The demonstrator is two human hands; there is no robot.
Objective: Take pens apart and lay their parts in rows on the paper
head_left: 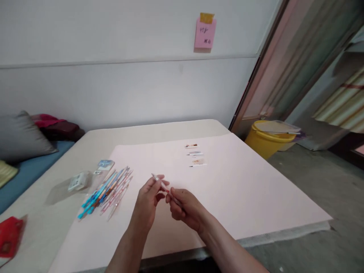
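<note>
A slim pen (pixel 163 185), whitish with a small red detail at its middle, is held slantwise above the front of the table. My left hand (pixel 147 199) is closed with its fingertips around the upper end of the pen. The lower end lies in the closed fingers of my right hand (pixel 186 208), which hide part of it. To the left, a pile of pens (pixel 109 193) in blue, brown, pink and clear colours lies on the pink sheet (pixel 227 189). Beyond my hands, three small groups of thin white sticks with dark tips (pixel 197 165) lie in a column.
A blue-and-white packet (pixel 105 164) and a clear plastic bag (pixel 78 182) lie beside the pile. A red object (pixel 10 236) sits at the far left. Cushions (pixel 24 132) rest beyond the table's left side. A yellow bucket (pixel 263 140) stands on the floor at right.
</note>
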